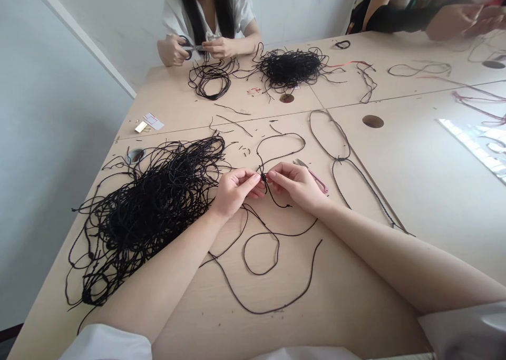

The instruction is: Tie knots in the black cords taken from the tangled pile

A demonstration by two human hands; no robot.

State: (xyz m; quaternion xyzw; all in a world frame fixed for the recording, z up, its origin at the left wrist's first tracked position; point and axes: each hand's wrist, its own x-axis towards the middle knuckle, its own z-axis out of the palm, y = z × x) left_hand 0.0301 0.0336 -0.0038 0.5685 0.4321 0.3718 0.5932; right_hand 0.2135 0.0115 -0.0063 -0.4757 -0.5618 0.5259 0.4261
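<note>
Both my hands meet over the middle of the table, working at a knot in a thin black cord (281,205). My left hand (236,188) pinches the cord at the left of the knot between thumb and forefinger. From the right, my right hand (293,183) pinches cord just beside the knot. A loop of the cord lies beyond my fingers, and long loose ends curl toward me. Scissors (314,178) with pinkish handles lie right behind my right hand, partly hidden by it. A large tangled heap of black cords (146,207) spreads beside my left forearm.
A finished-looking looped black cord (336,159) lies to the right. Across the table (356,297), a person cuts cord with scissors (192,47) beside another black cord pile (292,67). A second person's hands are at the far right. Round holes (372,121) pierce the tabletop.
</note>
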